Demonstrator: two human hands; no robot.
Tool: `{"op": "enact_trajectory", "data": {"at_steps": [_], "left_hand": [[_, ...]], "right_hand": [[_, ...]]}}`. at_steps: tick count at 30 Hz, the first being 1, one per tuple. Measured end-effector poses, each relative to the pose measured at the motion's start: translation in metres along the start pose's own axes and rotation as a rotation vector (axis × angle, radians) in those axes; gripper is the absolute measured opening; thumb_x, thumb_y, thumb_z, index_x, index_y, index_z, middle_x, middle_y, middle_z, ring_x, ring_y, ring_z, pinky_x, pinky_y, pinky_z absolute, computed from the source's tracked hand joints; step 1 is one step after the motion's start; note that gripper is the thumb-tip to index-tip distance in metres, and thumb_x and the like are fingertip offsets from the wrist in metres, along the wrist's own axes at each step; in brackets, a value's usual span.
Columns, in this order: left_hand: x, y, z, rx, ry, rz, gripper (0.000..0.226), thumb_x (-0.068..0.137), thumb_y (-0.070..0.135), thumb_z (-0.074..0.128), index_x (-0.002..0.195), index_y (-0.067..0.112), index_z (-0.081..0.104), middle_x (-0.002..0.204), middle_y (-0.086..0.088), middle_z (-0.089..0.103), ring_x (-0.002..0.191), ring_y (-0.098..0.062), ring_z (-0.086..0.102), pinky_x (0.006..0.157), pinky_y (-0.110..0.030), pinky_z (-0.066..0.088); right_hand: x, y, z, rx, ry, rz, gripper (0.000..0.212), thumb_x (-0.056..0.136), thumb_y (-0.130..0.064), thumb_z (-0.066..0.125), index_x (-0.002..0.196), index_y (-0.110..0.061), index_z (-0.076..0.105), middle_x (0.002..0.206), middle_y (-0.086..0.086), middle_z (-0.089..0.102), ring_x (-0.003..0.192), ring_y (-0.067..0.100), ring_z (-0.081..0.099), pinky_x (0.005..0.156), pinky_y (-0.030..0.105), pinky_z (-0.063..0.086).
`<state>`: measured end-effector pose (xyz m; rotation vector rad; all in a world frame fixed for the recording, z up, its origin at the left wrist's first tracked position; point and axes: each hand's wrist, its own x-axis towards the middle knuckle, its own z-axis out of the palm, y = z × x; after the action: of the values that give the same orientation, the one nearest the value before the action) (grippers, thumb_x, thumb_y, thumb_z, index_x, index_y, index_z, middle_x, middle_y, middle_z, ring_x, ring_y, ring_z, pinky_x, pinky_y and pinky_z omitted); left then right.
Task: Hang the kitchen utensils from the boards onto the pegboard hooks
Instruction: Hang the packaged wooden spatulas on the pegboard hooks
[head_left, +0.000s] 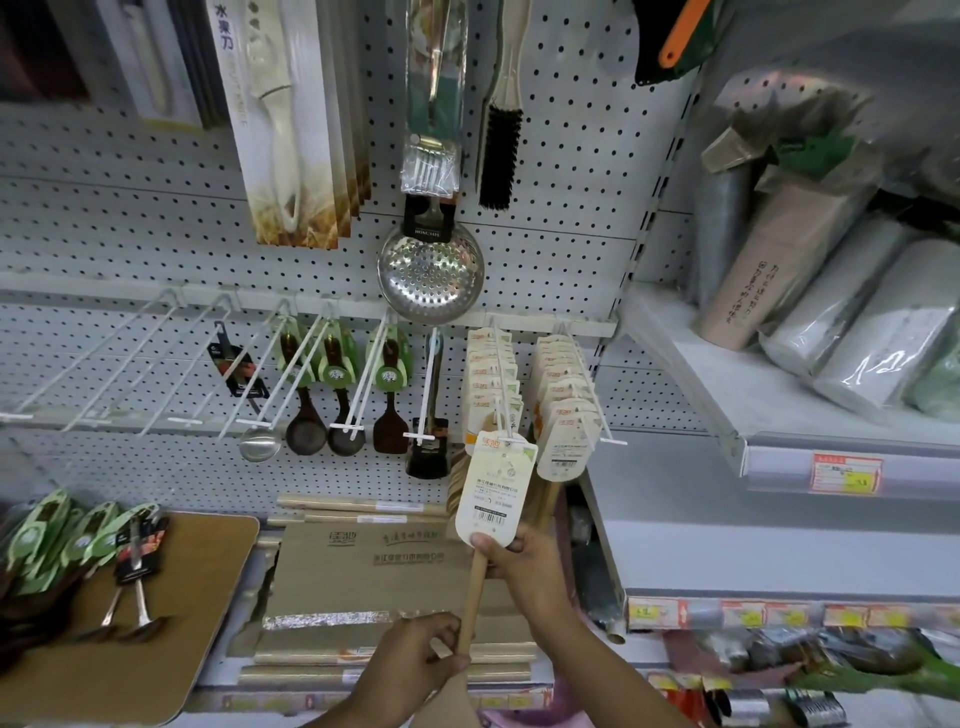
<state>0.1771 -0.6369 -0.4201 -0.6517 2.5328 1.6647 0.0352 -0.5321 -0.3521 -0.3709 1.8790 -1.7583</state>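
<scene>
In my right hand (524, 566) I hold a spatula (475, 587) with a smooth, matt wooden handle and a matt paper tag (493, 488). The skimmer (431, 270) far up the pegboard (571, 218) is shiny perforated metal; the pegboard itself looks like matt painted metal. Near left, the board (171, 613) is dull brown wood, carrying glossy steel ladles (130, 597).

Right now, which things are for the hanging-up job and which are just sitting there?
For the job: wooden utensil held by left hand and right hand; its tag; hook; utensils on the board.
Just there: strainer, brush, foil rolls.
</scene>
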Motion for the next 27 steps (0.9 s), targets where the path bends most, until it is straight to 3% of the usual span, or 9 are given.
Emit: {"op": "enact_trajectory", "data": {"at_steps": [2, 7, 11, 16, 19, 21, 23, 27], "left_hand": [[0.0, -0.001, 0.001, 0.006, 0.017, -0.03, 0.017, 0.074, 0.028, 0.081, 0.09, 0.032, 0.075, 0.075, 0.026, 0.067, 0.051, 0.001, 0.055, 0.061, -0.016, 0.046], [0.005, -0.013, 0.003, 0.018, 0.029, -0.055, 0.026, 0.062, 0.048, 0.074, 0.087, 0.045, 0.07, 0.078, 0.025, 0.069, 0.076, -0.014, 0.07, 0.075, -0.021, 0.054], [0.012, -0.011, 0.002, 0.048, 0.035, -0.045, 0.014, 0.068, 0.042, 0.072, 0.079, 0.05, 0.066, 0.076, 0.027, 0.066, 0.057, 0.0, 0.059, 0.067, -0.019, 0.05], [0.026, -0.003, -0.004, 0.159, 0.041, -0.047, 0.021, 0.079, 0.03, 0.072, 0.071, 0.044, 0.059, 0.076, 0.035, 0.062, 0.066, -0.005, 0.063, 0.069, -0.016, 0.046], [0.036, -0.003, -0.007, 0.178, 0.058, -0.047, 0.025, 0.078, 0.031, 0.07, 0.069, 0.05, 0.057, 0.076, 0.038, 0.061, 0.068, -0.001, 0.062, 0.074, -0.019, 0.049], [0.04, -0.005, -0.009, 0.181, 0.062, -0.049, 0.019, 0.08, 0.032, 0.068, 0.076, 0.049, 0.06, 0.078, 0.037, 0.062, 0.064, 0.004, 0.059, 0.078, -0.022, 0.052], [0.043, -0.007, -0.012, 0.184, 0.066, -0.048, 0.017, 0.081, 0.034, 0.066, 0.096, 0.044, 0.065, 0.082, 0.03, 0.065, 0.067, 0.005, 0.061, 0.081, -0.021, 0.053], [0.042, -0.015, -0.028, 0.266, 0.06, -0.006, 0.047, 0.085, 0.033, 0.064, 0.132, 0.036, 0.057, 0.119, 0.018, 0.067, 0.11, -0.003, 0.063, 0.1, -0.019, 0.047]], "right_hand": [[0.003, 0.002, 0.001, 0.004, -0.016, 0.02, 0.025, 0.083, -0.005, 0.074, 0.107, -0.01, 0.071, 0.093, -0.003, 0.077, 0.081, 0.018, 0.075, 0.062, 0.029, 0.058], [0.012, 0.007, 0.004, -0.001, -0.012, 0.042, 0.028, 0.081, -0.006, 0.076, 0.109, -0.01, 0.071, 0.095, -0.004, 0.077, 0.081, 0.019, 0.075, 0.06, 0.03, 0.059], [0.021, 0.005, 0.006, 0.007, 0.005, 0.031, 0.026, 0.081, -0.007, 0.076, 0.106, -0.012, 0.072, 0.096, -0.002, 0.077, 0.083, 0.021, 0.074, 0.061, 0.032, 0.059], [0.039, -0.002, 0.008, -0.004, 0.016, 0.024, 0.02, 0.083, -0.011, 0.076, 0.101, -0.016, 0.073, 0.101, 0.004, 0.076, 0.089, 0.021, 0.074, 0.07, 0.038, 0.061], [0.051, -0.004, 0.011, -0.023, 0.032, 0.031, 0.017, 0.082, -0.011, 0.076, 0.096, -0.021, 0.073, 0.099, 0.002, 0.076, 0.086, 0.018, 0.074, 0.071, 0.037, 0.062], [0.058, -0.004, 0.012, -0.057, 0.044, 0.031, 0.018, 0.082, -0.014, 0.077, 0.093, -0.027, 0.072, 0.099, -0.002, 0.076, 0.088, 0.017, 0.074, 0.076, 0.04, 0.061], [0.065, -0.002, 0.013, -0.068, 0.052, 0.035, 0.018, 0.082, -0.016, 0.077, 0.095, -0.027, 0.072, 0.097, -0.007, 0.075, 0.089, 0.018, 0.073, 0.078, 0.041, 0.061], [0.074, 0.004, 0.014, -0.15, 0.093, 0.018, 0.032, 0.084, -0.017, 0.074, 0.114, -0.013, 0.064, 0.107, -0.003, 0.069, 0.096, 0.015, 0.067, 0.082, 0.035, 0.057]]}}
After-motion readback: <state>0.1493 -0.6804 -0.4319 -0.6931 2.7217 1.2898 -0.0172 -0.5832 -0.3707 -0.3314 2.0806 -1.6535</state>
